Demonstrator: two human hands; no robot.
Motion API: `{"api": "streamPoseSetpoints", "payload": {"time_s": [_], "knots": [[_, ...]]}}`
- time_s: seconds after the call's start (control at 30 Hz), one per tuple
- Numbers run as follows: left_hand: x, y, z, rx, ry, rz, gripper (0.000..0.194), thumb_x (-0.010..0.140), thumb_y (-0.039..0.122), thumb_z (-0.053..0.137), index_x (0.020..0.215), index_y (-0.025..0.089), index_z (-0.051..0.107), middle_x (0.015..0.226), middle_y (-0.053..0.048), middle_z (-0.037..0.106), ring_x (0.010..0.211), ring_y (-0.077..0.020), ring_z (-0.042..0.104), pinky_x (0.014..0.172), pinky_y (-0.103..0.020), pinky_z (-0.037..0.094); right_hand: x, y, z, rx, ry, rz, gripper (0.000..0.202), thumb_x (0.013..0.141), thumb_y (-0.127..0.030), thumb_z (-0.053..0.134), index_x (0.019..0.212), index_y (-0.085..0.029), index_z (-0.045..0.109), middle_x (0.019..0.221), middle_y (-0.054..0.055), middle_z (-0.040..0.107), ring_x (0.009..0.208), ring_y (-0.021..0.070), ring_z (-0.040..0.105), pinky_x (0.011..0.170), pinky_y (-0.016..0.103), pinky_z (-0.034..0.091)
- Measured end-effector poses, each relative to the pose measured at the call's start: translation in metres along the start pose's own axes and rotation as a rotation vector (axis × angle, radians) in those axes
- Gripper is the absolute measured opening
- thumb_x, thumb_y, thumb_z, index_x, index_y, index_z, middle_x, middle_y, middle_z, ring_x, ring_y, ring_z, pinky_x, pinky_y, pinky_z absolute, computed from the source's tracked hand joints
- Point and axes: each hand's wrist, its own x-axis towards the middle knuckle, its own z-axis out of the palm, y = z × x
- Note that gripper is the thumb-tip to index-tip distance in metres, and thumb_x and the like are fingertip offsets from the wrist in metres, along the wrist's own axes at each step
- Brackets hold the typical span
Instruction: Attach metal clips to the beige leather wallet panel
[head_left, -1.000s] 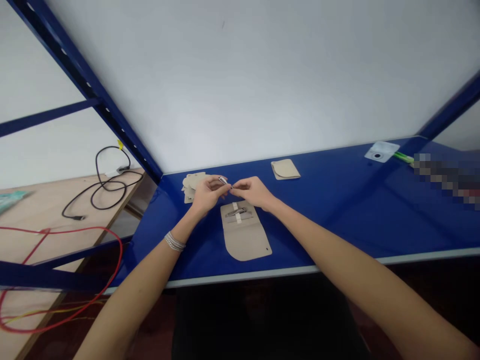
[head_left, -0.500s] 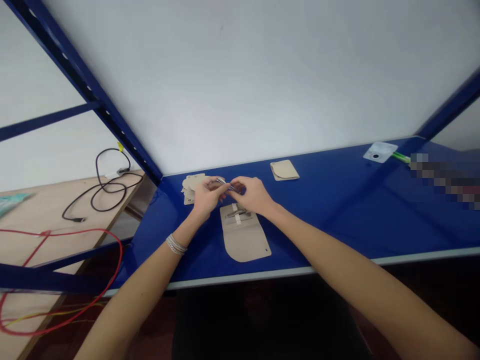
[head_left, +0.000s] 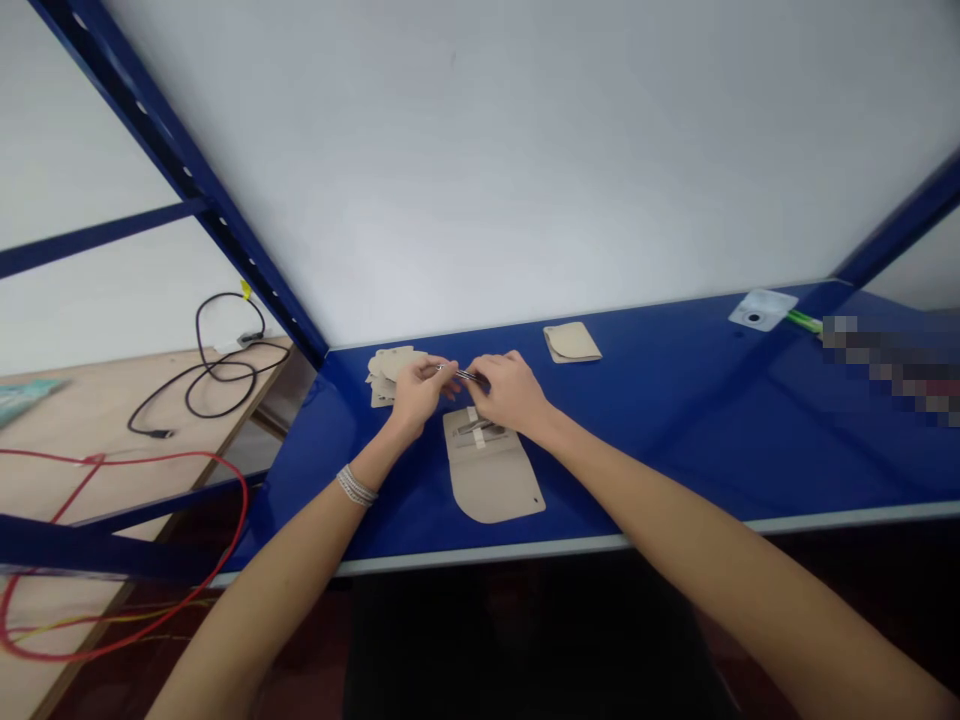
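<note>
Between my two hands is a small shiny metal tool (head_left: 466, 375), slim and nail-clipper-like; fingers cover much of it. My left hand (head_left: 418, 392) pinches one end with thumb and fingers. The other end is in the closed fingers of my right hand (head_left: 510, 390). Just below them an open beige tool case (head_left: 495, 487) lies flat on the blue table, its rounded flap toward me. Small metal tools (head_left: 480, 427) sit in its upper part under a white strap. Partly behind my left hand is a pile of beige cases (head_left: 381, 378).
A folded beige case (head_left: 572, 342) lies toward the back of the blue table (head_left: 675, 420). Farther right is a white card (head_left: 763, 309) with a green strap. Blue metal posts (head_left: 187, 180) frame the table. A black cable (head_left: 199, 380) and a red cable (head_left: 240, 500) lie at left.
The metal tool has turned in my fingers and now lies flatter. My right fingers have closed over its right end. The camera view has shifted slightly; the cases have stayed put.
</note>
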Motion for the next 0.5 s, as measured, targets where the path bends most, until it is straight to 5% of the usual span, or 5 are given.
{"api": "streamPoseSetpoints", "payload": {"time_s": [0.17, 0.37, 0.5], "knots": [[0.000, 0.001, -0.004, 0.103, -0.059, 0.097, 0.026, 0.068, 0.038, 0.069, 0.076, 0.017, 0.057, 0.061, -0.001, 0.060, 0.054, -0.0147, 0.057, 0.051, -0.027, 0.044, 0.001, 0.000, -0.004, -0.003, -0.008, -0.005, 0.019, 0.087, -0.026, 0.043, 0.079, -0.016, 0.057, 0.078, 0.005, 0.064, 0.074, 0.0162, 0.053, 0.073, 0.030, 0.024], [-0.004, 0.003, -0.010, 0.585, -0.156, 0.455, 0.025, 0.067, 0.020, 0.065, 0.092, 0.018, 0.063, 0.086, -0.005, 0.065, 0.066, -0.0148, 0.057, 0.067, -0.029, 0.044, 0.004, 0.007, -0.009, -0.035, -0.039, -0.012, 0.014, 0.084, -0.024, 0.047, 0.083, -0.017, 0.060, 0.081, 0.005, 0.066, 0.075, 0.0178, 0.052, 0.075, 0.032, 0.022], [-0.004, 0.006, -0.012, 0.814, -0.166, 0.603, 0.019, 0.071, 0.016, 0.057, 0.090, 0.018, 0.063, 0.082, -0.005, 0.064, 0.071, -0.0168, 0.056, 0.068, -0.029, 0.042, 0.004, 0.009, -0.009, -0.069, -0.059, -0.042, 0.015, 0.085, -0.024, 0.047, 0.083, -0.017, 0.060, 0.082, 0.005, 0.066, 0.075, 0.0177, 0.050, 0.075, 0.033, 0.021]]}}
